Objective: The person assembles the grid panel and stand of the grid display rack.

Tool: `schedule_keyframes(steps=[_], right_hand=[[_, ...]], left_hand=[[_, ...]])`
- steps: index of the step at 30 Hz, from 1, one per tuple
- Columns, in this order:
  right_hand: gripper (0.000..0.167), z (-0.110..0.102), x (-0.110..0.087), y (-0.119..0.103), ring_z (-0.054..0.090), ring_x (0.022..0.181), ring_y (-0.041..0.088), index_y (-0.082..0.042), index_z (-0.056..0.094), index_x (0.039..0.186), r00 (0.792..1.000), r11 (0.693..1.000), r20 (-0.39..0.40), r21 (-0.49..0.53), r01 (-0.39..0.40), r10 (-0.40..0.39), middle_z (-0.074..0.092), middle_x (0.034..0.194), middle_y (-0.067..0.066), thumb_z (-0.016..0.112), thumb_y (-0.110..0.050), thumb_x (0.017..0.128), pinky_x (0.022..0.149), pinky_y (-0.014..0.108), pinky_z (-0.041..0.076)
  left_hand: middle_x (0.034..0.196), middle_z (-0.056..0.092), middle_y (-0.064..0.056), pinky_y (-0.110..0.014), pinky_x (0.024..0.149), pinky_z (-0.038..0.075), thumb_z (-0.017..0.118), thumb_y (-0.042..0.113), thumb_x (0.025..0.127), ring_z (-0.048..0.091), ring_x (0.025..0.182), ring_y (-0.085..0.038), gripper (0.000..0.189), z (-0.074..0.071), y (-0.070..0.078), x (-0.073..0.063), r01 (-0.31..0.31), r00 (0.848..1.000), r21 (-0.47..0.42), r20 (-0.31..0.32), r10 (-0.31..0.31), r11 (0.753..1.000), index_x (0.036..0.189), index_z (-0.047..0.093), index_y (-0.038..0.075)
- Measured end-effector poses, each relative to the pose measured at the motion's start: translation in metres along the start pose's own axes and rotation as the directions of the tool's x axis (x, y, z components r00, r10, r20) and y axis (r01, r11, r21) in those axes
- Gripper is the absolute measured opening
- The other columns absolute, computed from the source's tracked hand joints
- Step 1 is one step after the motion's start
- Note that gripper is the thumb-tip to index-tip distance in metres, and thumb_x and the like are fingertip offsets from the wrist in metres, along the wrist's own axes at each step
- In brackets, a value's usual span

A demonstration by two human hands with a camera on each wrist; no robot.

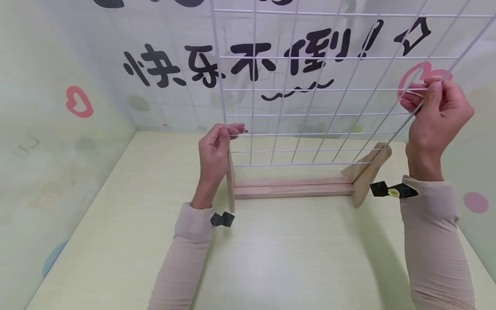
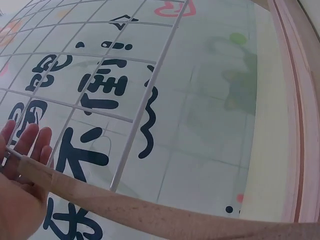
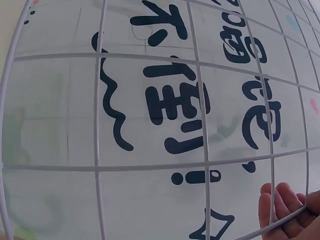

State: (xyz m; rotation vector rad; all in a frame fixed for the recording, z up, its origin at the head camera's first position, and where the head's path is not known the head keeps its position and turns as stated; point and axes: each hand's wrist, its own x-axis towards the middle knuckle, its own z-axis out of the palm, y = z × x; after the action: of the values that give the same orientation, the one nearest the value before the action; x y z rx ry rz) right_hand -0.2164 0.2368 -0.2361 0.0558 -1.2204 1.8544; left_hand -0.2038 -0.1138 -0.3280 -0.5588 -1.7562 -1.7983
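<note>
A white wire grid panel [image 1: 283,90] stands upright between two wooden side pieces, and both hands hold it by its side edges. My left hand [image 1: 213,150] pinches the left edge low down, just over the top of the left side piece [image 1: 230,185]. Higher up, my right hand [image 1: 434,112] grips the right edge between thumb and fingers, above the right side piece [image 1: 366,176]. The panel's bottom wire hangs above the grooved wooden base bar [image 1: 294,190], with a gap between them. In the left wrist view, the edge wire meets the tip of the wooden side piece [image 2: 125,204].
The stand sits on a pale wood-grain table [image 1: 294,254] near the back wall [image 1: 174,107], which bears black lettering and pink hearts. Patterned walls also rise at left and right. Small black devices [image 1: 222,219] are fixed at both wrists.
</note>
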Motion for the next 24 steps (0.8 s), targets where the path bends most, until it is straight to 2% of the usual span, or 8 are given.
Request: schedule_keyframes(steps=[6, 8, 12, 17, 21, 24], right_hand=[[0.014, -0.0032, 0.0023, 0.0031, 0.069, 0.061, 0.024, 0.008, 0.069, 0.086, 1.0, 1.0, -0.003, -0.003, 0.004, -0.004, 0.069, 0.08, 0.021, 0.064, -0.003, 0.094, 0.06, 0.025, 0.058], [0.014, -0.0035, 0.0029, 0.0033, 0.069, 0.061, 0.025, 0.009, 0.068, 0.086, 1.0, 1.0, -0.007, 0.003, 0.0, 0.0, 0.069, 0.08, 0.021, 0.064, -0.002, 0.094, 0.059, 0.025, 0.058], [0.015, -0.0031, 0.0022, 0.0023, 0.069, 0.061, 0.025, 0.01, 0.068, 0.086, 1.0, 1.0, -0.008, 0.007, -0.007, 0.008, 0.069, 0.079, 0.022, 0.063, -0.002, 0.094, 0.059, 0.025, 0.057], [0.015, -0.0037, 0.0016, 0.0024, 0.069, 0.061, 0.025, 0.011, 0.068, 0.087, 1.0, 1.0, -0.001, 0.004, -0.01, 0.01, 0.07, 0.079, 0.022, 0.064, -0.002, 0.093, 0.057, 0.025, 0.057], [0.015, -0.0059, 0.0013, 0.0043, 0.07, 0.061, 0.025, 0.011, 0.068, 0.087, 1.0, 1.0, 0.008, -0.002, -0.006, 0.006, 0.07, 0.079, 0.021, 0.065, -0.002, 0.093, 0.056, 0.024, 0.056], [0.015, -0.0077, 0.0012, 0.0059, 0.07, 0.06, 0.025, 0.011, 0.068, 0.086, 1.0, 1.0, 0.016, -0.005, 0.006, -0.006, 0.07, 0.078, 0.021, 0.064, -0.002, 0.093, 0.054, 0.024, 0.056]], left_hand=[[0.118, 0.067, -0.027, -0.037, 0.105, 0.046, 0.049, 0.002, 0.102, 0.063, 0.118, -0.019, 0.024, -0.0018, 0.0032, 0.0005, -0.004, 1.0, 0.036, -0.018, 0.004, 0.999, 0.109, 0.064, -0.014], [0.119, 0.066, -0.027, -0.043, 0.107, 0.045, 0.05, 0.001, 0.102, 0.062, 0.119, -0.021, 0.023, -0.0023, 0.0043, 0.0007, -0.009, 1.0, 0.034, -0.022, 0.009, 0.999, 0.11, 0.065, -0.014], [0.119, 0.064, -0.028, -0.039, 0.101, 0.049, 0.051, 0.0, 0.101, 0.06, 0.116, -0.018, 0.023, -0.0026, 0.0053, 0.0015, -0.019, 1.0, 0.052, -0.023, 0.021, 0.998, 0.11, 0.066, -0.013], [0.117, 0.066, -0.024, -0.026, 0.095, 0.049, 0.053, 0.0, 0.1, 0.06, 0.114, -0.016, 0.021, -0.0032, 0.0041, 0.0023, -0.033, 0.998, 0.1, -0.041, 0.037, 0.994, 0.11, 0.068, -0.011], [0.106, 0.069, -0.023, -0.023, 0.085, 0.05, 0.06, 0.003, 0.097, 0.062, 0.099, -0.012, 0.019, -0.0036, 0.0056, 0.0008, -0.024, 0.995, 0.165, -0.094, 0.04, 0.986, 0.107, 0.071, -0.009], [0.094, 0.07, -0.023, -0.022, 0.076, 0.05, 0.065, 0.004, 0.094, 0.062, 0.084, -0.009, 0.017, -0.0031, 0.0083, 0.0003, -0.008, 0.99, 0.176, -0.135, 0.032, 0.984, 0.104, 0.073, -0.007]])
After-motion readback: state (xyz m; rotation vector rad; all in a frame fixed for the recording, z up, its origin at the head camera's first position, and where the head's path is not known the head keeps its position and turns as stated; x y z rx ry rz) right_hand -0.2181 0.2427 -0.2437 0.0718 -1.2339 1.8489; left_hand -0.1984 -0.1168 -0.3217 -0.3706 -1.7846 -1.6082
